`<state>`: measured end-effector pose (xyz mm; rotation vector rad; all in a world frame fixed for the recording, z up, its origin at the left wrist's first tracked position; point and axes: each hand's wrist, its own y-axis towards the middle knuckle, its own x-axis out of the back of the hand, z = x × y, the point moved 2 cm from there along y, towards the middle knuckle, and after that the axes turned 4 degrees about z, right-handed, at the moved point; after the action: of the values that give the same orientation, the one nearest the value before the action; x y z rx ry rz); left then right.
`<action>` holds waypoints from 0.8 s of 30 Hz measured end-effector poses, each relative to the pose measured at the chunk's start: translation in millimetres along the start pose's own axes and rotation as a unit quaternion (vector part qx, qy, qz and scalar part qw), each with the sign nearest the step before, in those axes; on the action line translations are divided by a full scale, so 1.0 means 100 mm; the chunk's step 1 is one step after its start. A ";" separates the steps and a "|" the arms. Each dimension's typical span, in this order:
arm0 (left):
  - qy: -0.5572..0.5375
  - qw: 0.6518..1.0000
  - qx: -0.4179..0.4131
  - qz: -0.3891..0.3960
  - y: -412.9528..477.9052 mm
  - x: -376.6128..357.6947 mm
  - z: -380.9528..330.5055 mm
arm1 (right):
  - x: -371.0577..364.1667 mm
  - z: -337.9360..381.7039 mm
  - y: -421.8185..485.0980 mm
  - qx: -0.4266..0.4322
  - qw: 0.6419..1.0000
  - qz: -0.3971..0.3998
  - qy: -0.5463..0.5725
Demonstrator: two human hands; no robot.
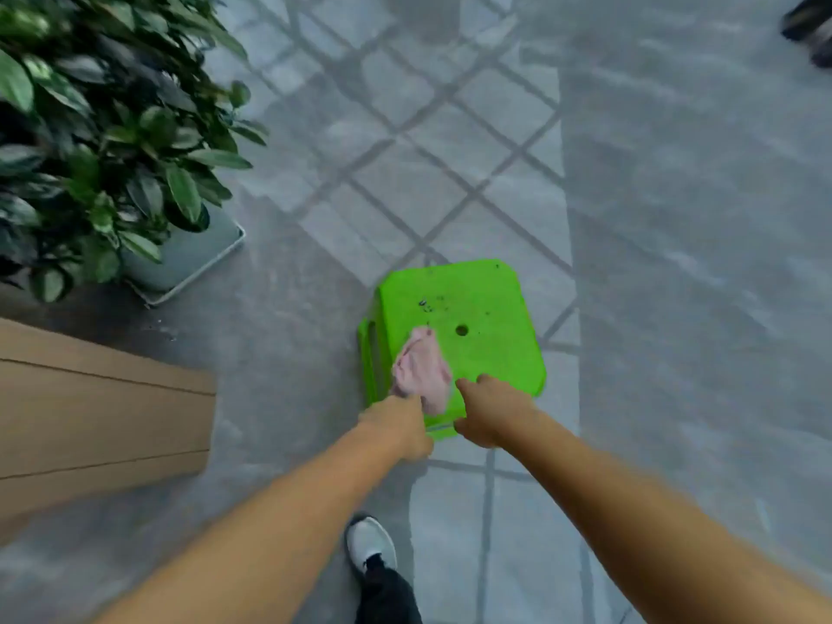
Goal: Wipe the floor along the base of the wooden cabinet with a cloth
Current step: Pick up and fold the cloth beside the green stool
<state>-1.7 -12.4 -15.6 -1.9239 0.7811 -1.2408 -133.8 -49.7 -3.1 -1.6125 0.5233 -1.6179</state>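
A crumpled pink cloth [422, 367] lies on the seat of a bright green plastic stool [486, 335] that stands on the grey tiled floor. My left hand [396, 425] is at the stool's near left corner, its fingers touching the cloth's near end. My right hand [488, 409] rests on the stool's near edge, just right of the cloth; the blur hides whether it grips the edge. The wooden cabinet [103, 421] fills the left side, its corner a short way left of the stool.
A large leafy plant [99, 128] in a grey square pot [189, 258] stands at the upper left, beyond the cabinet. My white shoe [371, 544] is on the floor below the stool. Another person's dark shoe [810, 24] shows at the top right corner.
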 end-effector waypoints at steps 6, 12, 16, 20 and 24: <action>-0.261 0.937 0.037 -0.228 0.85 -0.27 0.19 | -0.59 0.00 0.91 -0.027 0.946 -0.123 0.299; -0.474 0.845 -0.044 -0.245 1.24 -0.61 0.62 | -0.99 0.33 1.13 -0.080 0.884 -0.281 0.366; -0.592 0.772 -0.007 -0.233 1.19 -0.83 1.05 | -1.11 0.71 1.13 -0.009 0.892 -0.303 0.335; -0.656 0.706 0.050 -0.261 1.12 -1.17 1.84 | -1.47 1.32 1.36 0.101 0.917 -0.245 0.297; -0.725 0.626 0.100 -0.268 1.23 -1.70 2.85 | -2.06 2.06 1.94 0.170 0.937 -0.155 0.261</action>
<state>188.5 119.2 -284.0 -2.1877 -0.8001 0.2906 88.8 34.2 -260.2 -1.0355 0.2324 -2.2534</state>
